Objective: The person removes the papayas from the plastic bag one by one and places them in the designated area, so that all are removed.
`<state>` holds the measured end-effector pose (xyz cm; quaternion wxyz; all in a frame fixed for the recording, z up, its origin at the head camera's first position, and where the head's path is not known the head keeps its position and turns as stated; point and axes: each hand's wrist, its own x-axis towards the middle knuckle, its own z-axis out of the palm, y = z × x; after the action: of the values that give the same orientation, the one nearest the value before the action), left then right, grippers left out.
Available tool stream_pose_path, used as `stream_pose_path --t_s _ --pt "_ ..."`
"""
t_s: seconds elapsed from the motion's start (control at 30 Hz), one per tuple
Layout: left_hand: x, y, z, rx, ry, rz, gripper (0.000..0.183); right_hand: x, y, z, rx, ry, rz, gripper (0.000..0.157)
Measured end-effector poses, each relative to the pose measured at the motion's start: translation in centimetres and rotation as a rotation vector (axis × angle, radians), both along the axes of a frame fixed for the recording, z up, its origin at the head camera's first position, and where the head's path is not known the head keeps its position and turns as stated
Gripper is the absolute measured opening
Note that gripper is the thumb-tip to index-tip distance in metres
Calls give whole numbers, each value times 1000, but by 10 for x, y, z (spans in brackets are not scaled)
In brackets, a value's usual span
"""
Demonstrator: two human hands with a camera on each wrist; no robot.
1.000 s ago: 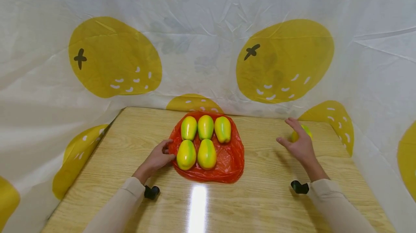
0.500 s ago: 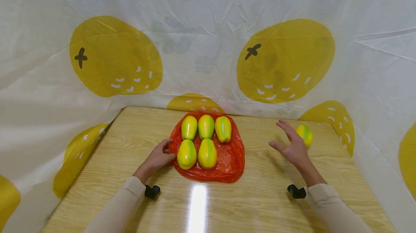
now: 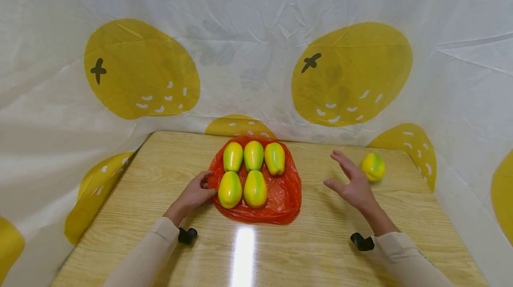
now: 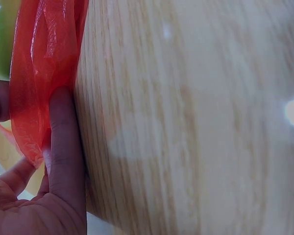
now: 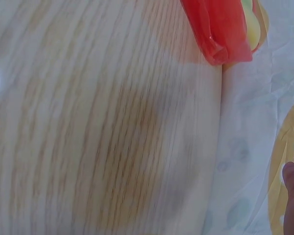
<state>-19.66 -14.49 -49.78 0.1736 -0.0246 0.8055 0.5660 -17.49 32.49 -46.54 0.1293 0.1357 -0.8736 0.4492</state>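
Observation:
My left hand is at the left side of a red plastic bag, which lies spread with its rim turned up. In the left wrist view the bag's rim passes between the thumb and the fingers, which pinch it. Several glossy yellow-green papayas sit in the bag in two rows, three at the back. My right hand hovers over the table with fingers spread and holds nothing. Just beyond it, to the right, a lone papaya rests on the table. Only the right fingertips show in the right wrist view.
The wood-grain table ends at a white cloth printed with yellow fruit, which hangs behind and at both sides. A bright light reflection lies on the table in front of the bag.
The right hand has moved left, away from the lone papaya, which it partly hid before and which now shows whole. The left hand and the bag have stayed put.

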Motion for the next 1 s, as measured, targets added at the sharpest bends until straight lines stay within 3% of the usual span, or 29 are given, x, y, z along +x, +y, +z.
stream_pose_path --t_s 0.63,1.0 --pt "-2 -2 -4 -20 -1 0 73 10 -24 -1 92 41 68 76" --pt "-3 -2 -4 -30 2 0 73 12 -42 -8 62 52 116 77"
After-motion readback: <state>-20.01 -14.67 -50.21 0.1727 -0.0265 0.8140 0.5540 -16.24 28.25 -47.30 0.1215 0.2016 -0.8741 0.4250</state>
